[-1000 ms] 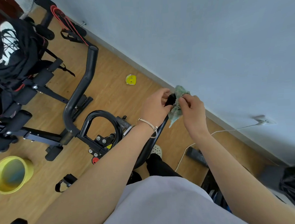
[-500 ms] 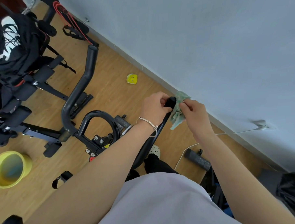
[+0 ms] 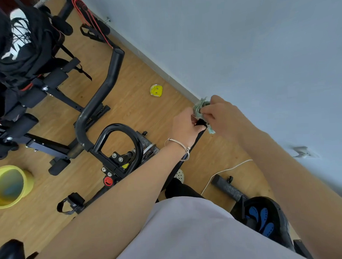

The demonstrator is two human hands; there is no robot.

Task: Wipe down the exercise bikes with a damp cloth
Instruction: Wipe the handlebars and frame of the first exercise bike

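A round yellow plastic basin [image 3: 10, 185] stands on the wooden floor [image 3: 130, 107] at far left. Beside it is the black tubular steel exercise bike [image 3: 105, 87]. The left hand [image 3: 183, 126], with a thin silver bracelet [image 3: 178, 146] at the wrist, curls round the black foam handlebar tip [image 3: 200, 122]. The right hand [image 3: 220, 115] pinches a crumpled pale green cloth [image 3: 199, 107], which seems pressed against that tip, though the fingers hide the contact. Both are close to the pale blue wall [image 3: 241, 48].
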